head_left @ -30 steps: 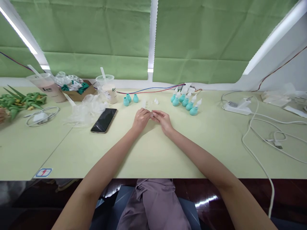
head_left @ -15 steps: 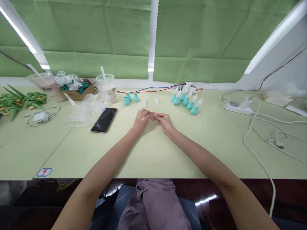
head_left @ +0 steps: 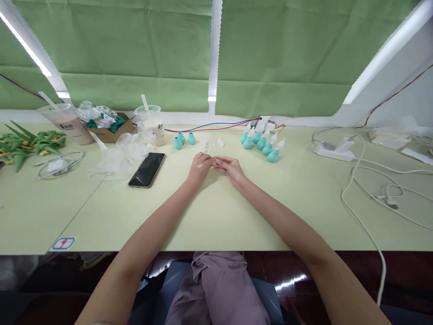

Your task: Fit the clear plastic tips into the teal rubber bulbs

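Observation:
My left hand (head_left: 200, 167) and my right hand (head_left: 230, 168) meet over the middle of the table, their fingertips pinched together. Whatever they hold between them is too small and too covered to make out. Just beyond the fingers lie small white pieces (head_left: 220, 142) and some pale, clear bits (head_left: 206, 146). To the left stand three open turquoise vase-shaped bulbs (head_left: 177, 143). On the right, several turquoise bulbs with white pointed tips (head_left: 273, 155) stand grouped in rows.
A phone (head_left: 146, 170) lies left of my hands, beside a crumpled plastic bag (head_left: 123, 153). Two drink cups, one of them a cup with a straw (head_left: 152, 124), and a cardboard box (head_left: 113, 132) stand behind. At right are a power strip (head_left: 334, 152) and loose white cables (head_left: 355, 189).
My right hand's fingers have shifted slightly against the left fingertips. Both hands stay in the same place, and the objects on the table have not moved.

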{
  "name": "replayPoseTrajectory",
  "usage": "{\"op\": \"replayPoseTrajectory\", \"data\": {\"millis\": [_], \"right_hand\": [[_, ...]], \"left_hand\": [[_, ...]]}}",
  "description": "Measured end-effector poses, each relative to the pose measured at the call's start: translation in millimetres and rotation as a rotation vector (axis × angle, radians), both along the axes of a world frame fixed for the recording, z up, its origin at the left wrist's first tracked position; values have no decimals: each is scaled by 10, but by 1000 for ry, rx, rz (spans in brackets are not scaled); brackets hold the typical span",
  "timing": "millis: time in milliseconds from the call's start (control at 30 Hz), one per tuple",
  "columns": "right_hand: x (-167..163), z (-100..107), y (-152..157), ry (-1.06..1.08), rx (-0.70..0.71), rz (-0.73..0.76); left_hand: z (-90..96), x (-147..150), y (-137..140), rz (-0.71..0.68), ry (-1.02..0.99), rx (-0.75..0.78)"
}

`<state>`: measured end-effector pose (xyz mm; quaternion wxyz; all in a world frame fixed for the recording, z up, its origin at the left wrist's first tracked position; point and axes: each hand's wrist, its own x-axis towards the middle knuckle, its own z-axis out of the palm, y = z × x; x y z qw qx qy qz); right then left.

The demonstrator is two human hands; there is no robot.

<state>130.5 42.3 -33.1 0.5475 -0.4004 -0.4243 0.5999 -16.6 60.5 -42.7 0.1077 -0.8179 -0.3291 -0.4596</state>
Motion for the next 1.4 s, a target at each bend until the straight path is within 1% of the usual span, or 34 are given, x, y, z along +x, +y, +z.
{"op": "replayPoseTrajectory", "data": {"millis": [67,167,233,333,467,567,667,800,867,933,1000,1100,1167,1267,1400], "right_hand": [[-12,11,-11,-56,70,-86],[-22,36,-46,-210,257,-211],[-15,58,-68,-311,372,-243],[5,75,-68,-363,442,-230],[35,29,9,-396,438,-221],[44,-21,66,-372,396,-210],[33,-26,66,-346,359,-191],[12,11,18,-380,443,-247],[9,16,12,-392,454,-273],[14,12,23,-379,398,-260],[25,13,40,-322,265,-198],[52,41,50,-207,60,-62],[67,65,45,-157,16,-16],[67,72,33,-143,47,-32],[37,33,37,-260,210,-136]], "left_hand": [[-9,20,17,7,-68,-19],[-12,41,18,1,-139,-51],[-5,42,9,4,-169,-67],[5,28,4,10,-173,-71],[1,6,22,-4,-150,-51],[-5,-6,36,-5,-123,-48],[-3,-13,40,-7,-111,-25],[2,-10,35,-15,-102,10],[2,-8,32,-25,-89,28],[0,-11,31,-33,-69,49],[-2,-19,32,-34,-37,61],[0,-31,33,-38,25,76],[2,-35,32,-42,49,93],[6,-35,30,-39,38,114],[5,-33,29,-27,-10,91]]}}
